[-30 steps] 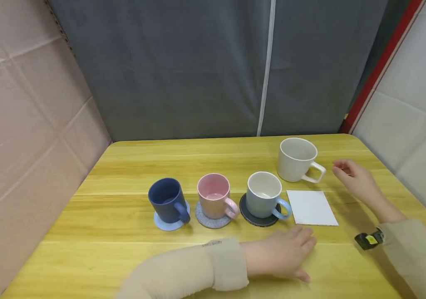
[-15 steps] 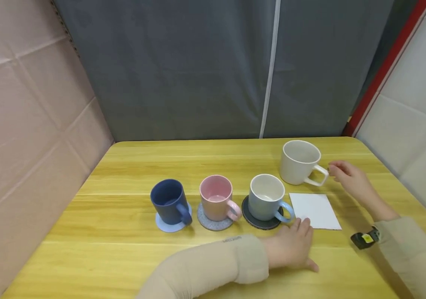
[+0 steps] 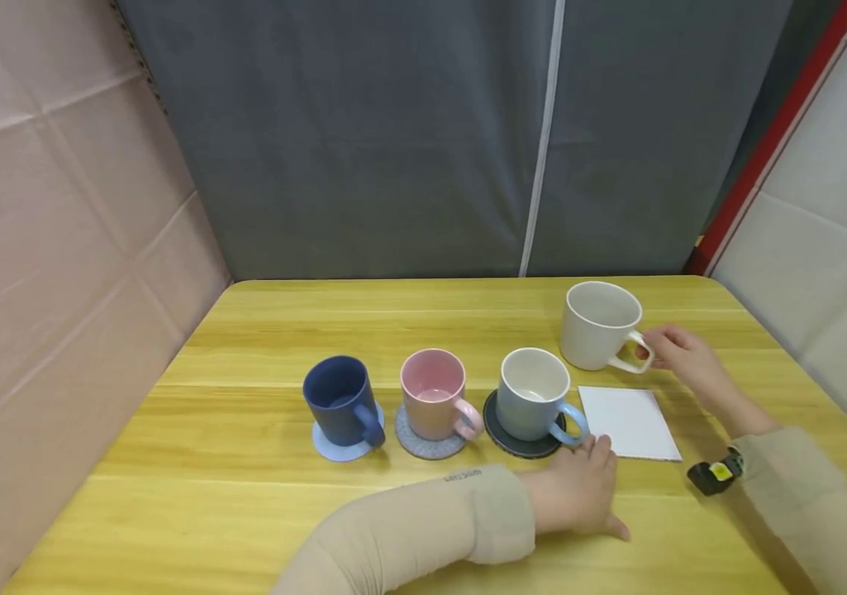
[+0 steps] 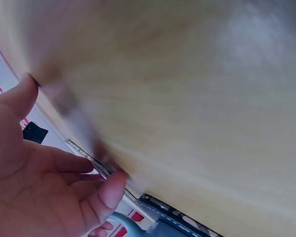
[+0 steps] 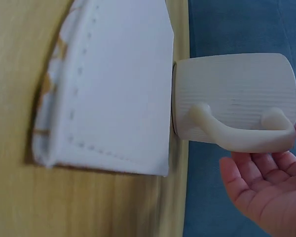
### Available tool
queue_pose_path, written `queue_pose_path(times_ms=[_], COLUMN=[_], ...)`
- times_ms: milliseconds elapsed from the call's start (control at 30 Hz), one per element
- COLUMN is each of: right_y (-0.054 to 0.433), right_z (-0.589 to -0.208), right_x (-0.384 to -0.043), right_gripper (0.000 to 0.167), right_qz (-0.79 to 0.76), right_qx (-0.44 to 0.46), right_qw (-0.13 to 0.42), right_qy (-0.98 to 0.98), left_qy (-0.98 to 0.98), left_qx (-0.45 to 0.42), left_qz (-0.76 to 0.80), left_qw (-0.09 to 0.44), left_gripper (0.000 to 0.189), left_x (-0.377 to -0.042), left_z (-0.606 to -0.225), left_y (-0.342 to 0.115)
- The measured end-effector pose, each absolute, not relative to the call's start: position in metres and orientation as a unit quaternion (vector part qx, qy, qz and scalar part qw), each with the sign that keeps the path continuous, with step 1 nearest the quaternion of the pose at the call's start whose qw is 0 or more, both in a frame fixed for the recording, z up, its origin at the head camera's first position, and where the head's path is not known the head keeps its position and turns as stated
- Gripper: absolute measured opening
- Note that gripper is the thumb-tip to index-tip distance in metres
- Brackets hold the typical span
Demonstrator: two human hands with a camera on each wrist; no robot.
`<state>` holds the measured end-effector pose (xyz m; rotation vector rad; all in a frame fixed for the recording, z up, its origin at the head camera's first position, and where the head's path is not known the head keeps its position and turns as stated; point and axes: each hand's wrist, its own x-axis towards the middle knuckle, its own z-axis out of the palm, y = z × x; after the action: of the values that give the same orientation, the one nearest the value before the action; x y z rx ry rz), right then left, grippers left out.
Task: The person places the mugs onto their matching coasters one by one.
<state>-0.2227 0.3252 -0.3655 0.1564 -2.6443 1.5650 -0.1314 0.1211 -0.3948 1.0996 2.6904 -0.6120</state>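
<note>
The white mug (image 3: 592,335) stands at the back right with its handle facing right. At that handle is my right hand (image 3: 691,364); in the right wrist view its curled fingers (image 5: 235,177) go behind the handle and its thumb is at the handle's upper end. In front of the mug lies a square white coaster (image 3: 629,423). My left hand (image 3: 582,487) is spread low over the table, fingertips beside that coaster's near left corner and close to the blue handle of the grey-blue mug (image 3: 527,405). Nothing is in the left hand's grasp.
A pink mug (image 3: 430,401) stands on a speckled grey coaster (image 3: 429,447), and a navy mug (image 3: 337,405) on a light blue coaster (image 3: 341,451). The grey-blue mug sits on a black coaster (image 3: 521,447). A grey curtain (image 3: 364,140) hangs behind the wooden table (image 3: 192,463).
My right hand has moved left onto the white mug's handle. My left hand has shifted slightly up toward the white coaster, then stayed. The mugs have kept their places.
</note>
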Motion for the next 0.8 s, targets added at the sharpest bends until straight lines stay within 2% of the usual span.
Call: queue_pose_path(times_ms=[133,367,800], right_y=[0.325,0.318,0.305], right_z=[-0.370,-0.371,-0.375], right_x=[-0.224,-0.231,-0.240], right_gripper=[0.032,0.033,0.040], right_qz=[0.558,0.688,0.754], right_qx=[0.045,0.007,0.027], right_qw=[-0.005,-0.093,-0.130], right_qy=[-0.829,-0.720,-0.644], left_qy=[0.903,0.904,0.905], left_qx=[0.367,0.364,0.365], left_qz=[-0.206,-0.207,-0.201], left_qw=[0.091,0.090,0.085], left_gripper=[0.093,0.093,0.092], left_x=[-0.132,-0.131,-0.131], left_z=[-0.395,-0.395,-0.394], left_y=[0.122,0.121,0.121])
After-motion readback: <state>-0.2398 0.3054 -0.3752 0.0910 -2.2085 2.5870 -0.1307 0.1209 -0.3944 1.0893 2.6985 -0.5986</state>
